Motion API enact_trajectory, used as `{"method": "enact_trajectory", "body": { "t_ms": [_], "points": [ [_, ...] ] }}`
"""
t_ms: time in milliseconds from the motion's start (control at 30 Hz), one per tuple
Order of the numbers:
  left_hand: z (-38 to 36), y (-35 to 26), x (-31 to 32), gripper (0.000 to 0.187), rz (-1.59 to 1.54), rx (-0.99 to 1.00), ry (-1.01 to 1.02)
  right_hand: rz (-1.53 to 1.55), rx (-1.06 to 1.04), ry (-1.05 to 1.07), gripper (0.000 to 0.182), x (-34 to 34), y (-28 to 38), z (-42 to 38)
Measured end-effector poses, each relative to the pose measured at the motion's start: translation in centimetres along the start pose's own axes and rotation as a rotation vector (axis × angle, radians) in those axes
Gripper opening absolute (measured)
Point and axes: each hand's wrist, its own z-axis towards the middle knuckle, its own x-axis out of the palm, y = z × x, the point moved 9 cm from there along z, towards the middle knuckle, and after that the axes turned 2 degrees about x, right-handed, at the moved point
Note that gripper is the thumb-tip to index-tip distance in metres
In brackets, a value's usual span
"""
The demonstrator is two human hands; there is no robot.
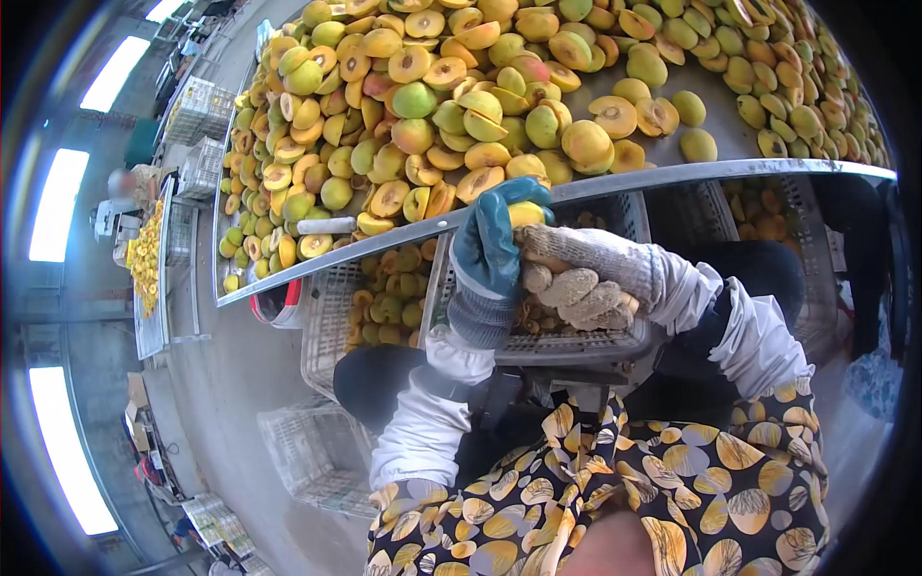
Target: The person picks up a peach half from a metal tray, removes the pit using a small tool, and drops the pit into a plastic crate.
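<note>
My left hand point(492, 245), in a teal coated glove with a grey knit cuff, is closed on a yellow peach point(525, 213) just in front of the metal table's edge. Only part of the fruit shows between the gloved fingers. Right beside it is my right hand point(586, 278), in a worn, stained grey knit glove. Its fingers are curled and its thumb side meets the peach; whatever sits in its grip is hidden. Beyond both hands, halved and whole peaches point(408, 64) are heaped on the metal table point(672, 176), some cut faces showing pits.
Below the table edge, a plastic crate point(576, 350) stands between my knees, with another crate of peaches point(322, 336) to its left. A white rod-like object point(327, 226) lies near the table edge. An empty-looking crate point(312, 451) rests on the floor. Another person point(134, 187) is far left.
</note>
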Motion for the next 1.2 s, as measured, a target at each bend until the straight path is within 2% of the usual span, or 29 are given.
{"method": "enact_trajectory", "body": {
  "t_ms": [33, 100, 167, 233, 267, 300, 333, 367, 400, 433, 500, 600, 700, 733, 833, 867, 967, 1000, 1033, 1100, 1200],
  "points": [
    [0.0, 0.2, -0.1, 0.05, -0.016, -0.039, 0.034, -0.042, -0.005, 0.003, 0.049, 0.3, 0.2, 0.0],
    [-0.1, 0.4, -0.4, 0.052, -0.043, -0.112, 0.1, -0.532, -0.007, -0.314, 0.049, -1.6, 1.4, -0.6],
    [-0.4, 0.1, -1.1, 0.057, -0.014, -0.22, 0.071, -0.983, -0.133, -0.395, 0.046, -1.1, 3.1, -0.5],
    [-0.6, -0.3, -3.6, 0.059, -0.013, -0.319, 0.032, -1.703, -0.396, -0.487, 0.043, 1.3, 4.5, -1.1],
    [-0.8, -0.2, -6.3, 0.058, 0.049, -0.4, -0.031, -1.868, -0.328, -0.548, 0.05, 0.5, 4.3, -1.1],
    [-0.9, -0.7, -10.1, 0.057, 0.357, -0.373, -0.077, -1.911, -0.222, -0.637, 0.05, -0.6, 4.3, -1.2],
    [-0.5, -2.3, -12.8, 0.054, 0.787, -0.164, -0.057, -1.948, -0.112, -0.73, 0.05, -1.6, 4.3, -1.4],
    [0.3, -2.9, -15.7, 0.048, 1.254, -0.329, -0.037, -1.979, 0.005, -0.819, 0.051, -2.6, 4.2, -1.7],
    [1.9, -4.2, -16.0, 0.04, 1.585, -0.178, 0.005, -2.077, 0.019, -0.873, 0.049, -5.0, 3.5, -1.1],
    [3.2, -3.8, -17.4, 0.041, 1.594, -0.12, -0.014, -2.057, 0.015, -0.84, 0.049, -5.0, 3.2, -0.6],
    [5.8, -0.8, -18.5, 0.048, 1.781, -0.358, 0.078, -2.024, 0.018, -0.776, 0.048, -4.7, 2.6, 0.1],
    [7.9, 3.4, -18.5, 0.06, 1.791, -0.621, 0.263, -2.037, -0.003, -0.822, 0.049, -4.7, 3.0, 0.1],
    [8.8, 4.5, -18.3, 0.067, 1.734, -0.777, 0.419, -2.019, -0.089, -0.86, 0.048, -4.6, 4.1, -0.7],
    [9.2, 4.4, -18.0, 0.062, 1.731, -0.73, 0.397, -2.003, -0.134, -0.876, 0.048, -4.1, 4.5, -0.9],
    [8.9, 2.7, -15.2, 0.051, 1.871, -0.279, 0.35, -1.954, -0.241, -0.916, 0.047, -3.8, 5.3, -1.0],
    [8.8, 3.1, -15.3, 0.042, 1.873, -0.233, 0.354, -1.939, -0.268, -0.929, 0.046, -3.8, 5.3, -1.0],
    [8.2, 1.2, -18.1, 0.037, 1.517, 0.077, -0.063, -1.843, -0.319, -0.961, 0.049, -3.2, 5.7, -1.4],
    [8.2, 3.1, -21.4, 0.04, 1.033, 0.02, -0.24, -1.73, -0.499, -0.83, 0.049, -3.4, 5.7, -0.8],
    [7.1, -1.2, -17.9, 0.037, 0.688, -0.031, -0.363, -1.359, -0.373, -0.671, 0.05, -3.8, 5.0, -0.2],
    [4.6, -1.2, -14.8, 0.041, 0.196, -0.231, -0.515, -0.623, -0.125, -0.346, 0.052, -0.8, 2.9, 0.2],
    [2.3, -0.4, -7.8, 0.048, -0.254, -0.308, -0.321, -0.135, -0.157, -0.029, 0.053, 1.6, 1.6, 1.5]
  ]
}}
